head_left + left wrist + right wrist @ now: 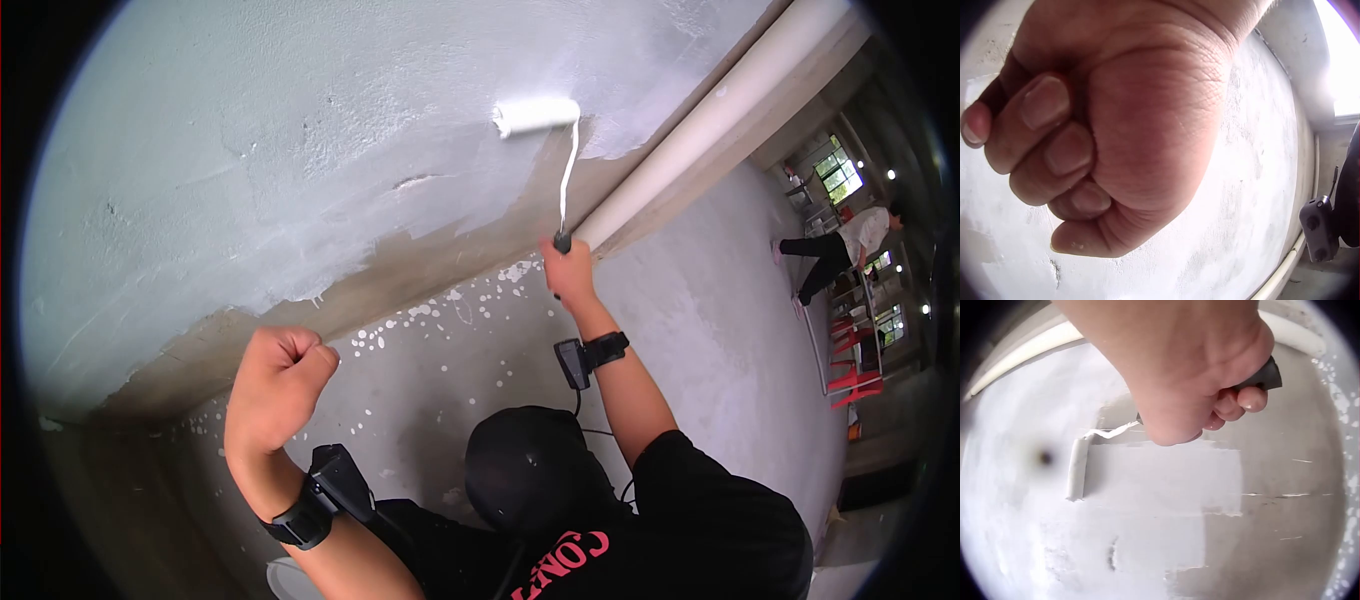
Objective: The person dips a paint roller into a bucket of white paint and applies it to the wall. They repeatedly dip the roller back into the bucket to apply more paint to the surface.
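Observation:
My right hand (571, 275) grips the dark handle (1261, 376) of a paint roller (538, 116). The roller's white sleeve lies against the wall (300, 140), and white paint coats its bent wire frame (569, 175). Around the sleeve the wall is pale with paint, while a bare grey-brown strip (1285, 462) runs along the bottom. My left hand (277, 385) is raised in front of the lower wall, its fingers curled into the palm (1154, 125) with nothing visible in them.
A pale pipe (715, 120) runs up the wall's right edge. White drips spot the grey floor (450, 370). Part of a white bucket rim (285, 578) shows at the bottom. Far right, another person (850, 245) stands near red chairs (855, 383).

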Action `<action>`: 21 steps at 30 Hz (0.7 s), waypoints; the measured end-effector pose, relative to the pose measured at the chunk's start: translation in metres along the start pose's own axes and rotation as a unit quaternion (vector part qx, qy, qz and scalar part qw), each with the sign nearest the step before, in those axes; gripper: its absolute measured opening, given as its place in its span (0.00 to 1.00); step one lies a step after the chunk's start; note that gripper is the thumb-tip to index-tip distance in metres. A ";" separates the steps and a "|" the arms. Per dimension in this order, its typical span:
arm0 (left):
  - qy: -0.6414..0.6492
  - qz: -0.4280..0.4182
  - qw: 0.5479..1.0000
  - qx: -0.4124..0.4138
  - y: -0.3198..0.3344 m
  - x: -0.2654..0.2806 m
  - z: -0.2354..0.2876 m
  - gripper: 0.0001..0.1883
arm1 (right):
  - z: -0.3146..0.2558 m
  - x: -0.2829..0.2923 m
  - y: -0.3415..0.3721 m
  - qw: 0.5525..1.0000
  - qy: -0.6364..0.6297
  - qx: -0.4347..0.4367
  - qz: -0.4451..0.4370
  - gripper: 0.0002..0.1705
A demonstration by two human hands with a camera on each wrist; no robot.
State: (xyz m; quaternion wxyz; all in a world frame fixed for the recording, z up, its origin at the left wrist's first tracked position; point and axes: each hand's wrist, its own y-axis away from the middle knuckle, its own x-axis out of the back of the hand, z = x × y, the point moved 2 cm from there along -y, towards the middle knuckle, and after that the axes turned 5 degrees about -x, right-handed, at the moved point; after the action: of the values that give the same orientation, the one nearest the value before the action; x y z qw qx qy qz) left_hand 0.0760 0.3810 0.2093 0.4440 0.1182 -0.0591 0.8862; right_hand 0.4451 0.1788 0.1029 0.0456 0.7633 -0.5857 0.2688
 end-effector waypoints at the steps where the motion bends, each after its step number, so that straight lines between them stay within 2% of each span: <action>1: -0.001 0.001 1.000 0.000 0.000 0.001 -0.001 0.16 | 0.018 -0.003 0.005 1.000 -0.001 0.000 -0.001 0.21; 3: 0.006 0.002 1.000 -0.001 0.000 0.003 -0.003 0.16 | 0.053 -0.011 0.023 0.997 0.050 -0.053 -0.032 0.19; 5: 0.004 0.003 1.000 0.002 0.001 0.004 -0.004 0.16 | 0.076 -0.013 0.038 0.994 0.035 -0.084 -0.059 0.19; 9: -0.002 0.002 1.000 0.005 0.000 0.006 -0.005 0.17 | 0.080 -0.005 0.056 0.982 0.017 -0.157 -0.101 0.20; 10: -0.001 0.001 1.000 0.005 0.000 0.006 -0.005 0.17 | 0.089 -0.003 0.057 0.982 0.018 -0.157 -0.101 0.20; 12: -0.004 0.004 1.000 0.013 -0.001 0.007 -0.007 0.17 | 0.104 0.003 0.055 0.991 0.037 -0.088 -0.094 0.22; 16: -0.003 0.004 1.000 0.008 -0.001 0.008 -0.009 0.17 | 0.118 0.021 0.063 0.989 0.041 -0.108 -0.095 0.22; 18: -0.005 0.002 1.000 0.005 0.000 0.008 -0.008 0.16 | 0.125 0.024 0.066 0.967 -0.061 -0.222 -0.107 0.20; 19: -0.004 0.002 1.000 0.005 0.000 0.007 -0.009 0.16 | 0.128 0.026 0.065 0.967 -0.061 -0.222 -0.107 0.20; 21: -0.004 0.000 1.000 0.000 -0.001 0.006 -0.009 0.16 | 0.137 0.028 0.059 0.948 -0.073 -0.286 -0.116 0.18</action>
State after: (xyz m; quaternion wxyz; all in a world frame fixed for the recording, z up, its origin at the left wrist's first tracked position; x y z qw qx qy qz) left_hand 0.0719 0.3882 0.2019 0.4440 0.1216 -0.0611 0.8856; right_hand 0.4446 0.0834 -0.0150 0.2499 0.7982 -0.5474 0.0263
